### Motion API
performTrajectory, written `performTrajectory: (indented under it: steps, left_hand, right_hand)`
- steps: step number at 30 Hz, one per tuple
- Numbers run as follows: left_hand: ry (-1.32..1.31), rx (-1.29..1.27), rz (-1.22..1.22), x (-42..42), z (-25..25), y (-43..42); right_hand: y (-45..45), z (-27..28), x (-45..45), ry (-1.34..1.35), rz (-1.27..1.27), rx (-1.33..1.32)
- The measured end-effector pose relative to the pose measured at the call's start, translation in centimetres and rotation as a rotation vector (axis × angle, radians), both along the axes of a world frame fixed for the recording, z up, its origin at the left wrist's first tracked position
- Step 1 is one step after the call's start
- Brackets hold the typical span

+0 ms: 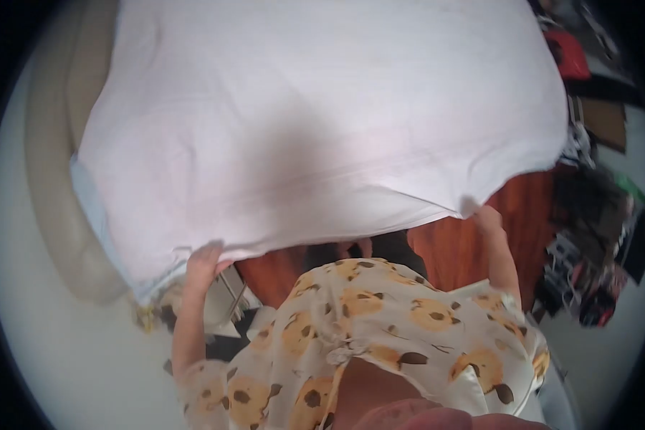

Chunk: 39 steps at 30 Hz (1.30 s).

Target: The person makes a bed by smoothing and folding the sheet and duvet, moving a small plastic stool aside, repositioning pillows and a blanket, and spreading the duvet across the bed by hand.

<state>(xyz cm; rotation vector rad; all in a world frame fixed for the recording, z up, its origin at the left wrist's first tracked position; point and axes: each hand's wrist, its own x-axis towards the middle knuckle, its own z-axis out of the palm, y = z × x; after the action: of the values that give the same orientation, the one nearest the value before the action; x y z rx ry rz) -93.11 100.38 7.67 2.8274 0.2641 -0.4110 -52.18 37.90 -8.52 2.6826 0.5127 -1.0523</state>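
Both left grip [206, 262] and right grip [488, 218] pinch a sheet [380, 93] by its near edge.

A broad bed [92, 201], pale blue along its edge near nine o'clock, bears a pinkish-white sheet [337, 93] spreading from ten round to two o'clock. Soft wrinkles cross the cloth, a sharper fold lying toward three o'clock from centre. Reddish-brown wooden floor [448, 254] shows at four and seven o'clock.
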Motion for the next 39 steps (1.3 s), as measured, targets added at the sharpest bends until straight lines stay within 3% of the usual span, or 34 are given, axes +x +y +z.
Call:
performTrajectory:
  steps: [3, 6, 8, 9, 10, 12, 13, 16, 19, 21, 23, 25, 27, 29, 30, 32, 34, 39]
  left_hand:
    - [0.031, 0.008, -0.018, 1.8, 0.2, -1.0]
    - [0.056, 0.031, -0.010, 2.4, 0.5, -1.7]
    - [0.034, 0.014, -0.017, 3.3, 0.6, -2.5]
    - [0.014, -0.009, 0.015, 3.9, 0.7, -2.4]
    - [-0.009, -0.023, 0.051, 4.2, 0.8, -2.5]
    - [-0.038, -0.035, 0.139, 4.1, 0.7, -2.4]
    - [-0.063, -0.057, 0.202, 3.9, 0.9, -2.4]
    - [-0.106, -0.140, 0.275, 4.0, 2.2, -2.3]
    - [-0.146, -0.199, 0.300, 3.8, 2.3, -1.6]
    - [-0.058, -0.162, 0.213, 3.4, 4.3, -0.2]
    - [0.021, -0.139, 0.118, 1.5, 3.5, 1.3]
    - [0.011, 0.114, 0.065, -2.6, 0.7, 4.9]
    - [-0.221, 0.281, 0.164, -4.6, 0.6, 9.2]
    - [-0.107, 0.424, 0.333, -6.3, 2.0, 13.7]
    - [-0.195, 0.500, 0.386, -7.0, 2.7, 15.3]
    - [-0.285, 0.575, 0.437, -9.5, 3.2, 18.3]
    - [-0.260, 0.498, 0.604, -13.6, 2.5, 21.2]
    - [-0.029, 0.395, 0.624, -21.9, 3.8, 21.0]
  right_hand:
    - [-1.0, 6.0, 3.2, -0.172, 0.034, 0.086]
    - [2.3, 7.3, 4.4, -0.187, 0.001, 0.117]
    - [7.8, 6.9, 3.4, -0.176, 0.111, 0.436]
    - [13.4, 7.7, 2.4, 0.051, 0.149, 0.329]
    - [15.7, 5.0, 0.4, 0.183, 0.112, 0.584]
    - [24.0, 2.9, -3.8, 0.472, 0.368, 0.801]
    - [28.2, 4.3, -6.2, 0.491, 0.463, 0.908]
    - [33.5, 1.8, -13.8, 0.343, 0.691, 0.745]
    - [34.8, -1.0, -17.2, 0.381, 0.558, 0.754]
    - [33.9, -2.3, -16.8, 0.296, 0.138, 0.976]
    - [34.5, 2.0, -13.6, 0.383, 0.120, 1.131]
    - [34.6, 5.9, -10.2, 0.421, 0.246, 1.066]
    - [35.5, 11.0, -7.4, 0.466, 0.205, 0.939]
    - [35.8, 14.1, -4.8, 0.508, 0.245, 0.844]
    - [36.1, 15.5, -4.4, 0.498, 0.246, 0.843]
    - [36.2, 17.2, -3.9, 0.576, -0.008, 0.640]
    - [34.0, 13.7, -4.4, 0.581, -0.044, 0.692]
    - [30.3, 9.5, -6.0, 0.275, 0.032, 0.699]
